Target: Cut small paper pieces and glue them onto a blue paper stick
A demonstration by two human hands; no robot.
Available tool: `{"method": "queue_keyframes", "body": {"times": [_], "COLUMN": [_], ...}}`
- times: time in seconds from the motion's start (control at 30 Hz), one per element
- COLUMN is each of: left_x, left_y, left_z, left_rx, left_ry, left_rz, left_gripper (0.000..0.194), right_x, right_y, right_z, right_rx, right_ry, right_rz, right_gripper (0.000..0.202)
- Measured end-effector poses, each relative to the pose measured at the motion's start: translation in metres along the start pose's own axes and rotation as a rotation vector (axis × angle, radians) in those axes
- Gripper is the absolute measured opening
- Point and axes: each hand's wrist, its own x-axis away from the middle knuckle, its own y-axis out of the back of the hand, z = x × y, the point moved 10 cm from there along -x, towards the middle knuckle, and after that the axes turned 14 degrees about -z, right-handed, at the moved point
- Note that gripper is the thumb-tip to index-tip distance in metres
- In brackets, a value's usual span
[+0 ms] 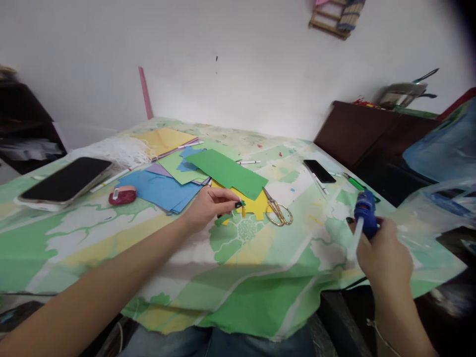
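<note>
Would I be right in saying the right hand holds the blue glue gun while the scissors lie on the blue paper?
Not quite: in the head view the right hand does hold the blue glue gun, but the scissors lie beside the yellow paper, partly on it.

The tablecloth (122, 233) is pale cream with a green and yellow leaf print. On it lie green paper (226, 172), yellow paper (256, 204), blue sheets (159, 189), a lilac sheet (159, 169) and gold-handled scissors (277, 208). The glue gun (366, 214) is blue; the phone (319, 170) is black. The stapler (122, 195) is dark red.
</note>
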Motion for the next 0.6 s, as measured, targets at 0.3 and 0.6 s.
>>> {"method": "queue_keyframes", "body": {"times": [0.3,0.6], "left_x": [0.002,0.003], "left_y": [0.0,-0.006], "left_z": [-0.002,0.01], "left_rx": [-0.02,-0.058], "left_ry": [0.037,0.148], "left_rz": [-0.017,0.009], "left_gripper": [0.015,0.02], "right_x": [-0.008,0.079], "right_y": [-0.034,0.011], "right_z": [-0.003,0.18], "right_rx": [0.093,-1.088], "right_ry": [0.239,0.6], "right_rz": [-0.074,0.401], "right_gripper": [0.047,0.021]}}
